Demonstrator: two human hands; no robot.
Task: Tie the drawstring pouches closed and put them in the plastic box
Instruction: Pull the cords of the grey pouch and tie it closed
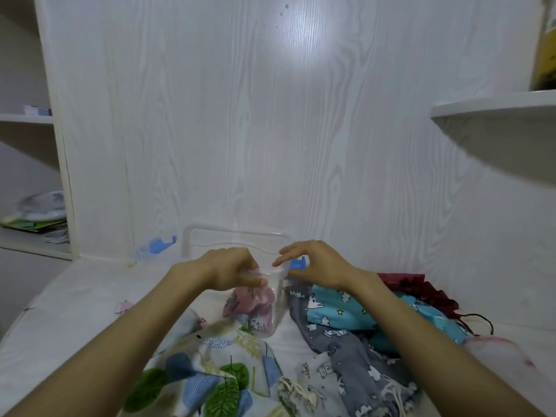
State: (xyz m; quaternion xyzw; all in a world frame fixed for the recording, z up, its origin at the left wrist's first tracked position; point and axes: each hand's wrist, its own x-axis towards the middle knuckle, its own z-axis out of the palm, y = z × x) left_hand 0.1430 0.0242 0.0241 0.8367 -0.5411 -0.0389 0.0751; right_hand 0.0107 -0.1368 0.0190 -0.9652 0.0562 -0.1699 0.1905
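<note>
Clear plastic box (272,299) sits mid-bed, pink pouch (251,305) inside; both hands crowd its rim, left hand (231,270) on the near-left edge, right hand (313,263) just above the right edge. Top access is mostly blocked by them. Lid (237,240) stands right behind the box against the wood-grain wall (270,130), so no room at the back. Right of the box: a heap of teal pouch (340,308), grey pouch (346,347) and dark red pouch (421,288), touching or nearly so. Front: leaf-print pouch (210,374) up against the box base. Open mattress (75,311) on the left gives a free lane. Corner shelf (496,112) overhangs high right.
</note>
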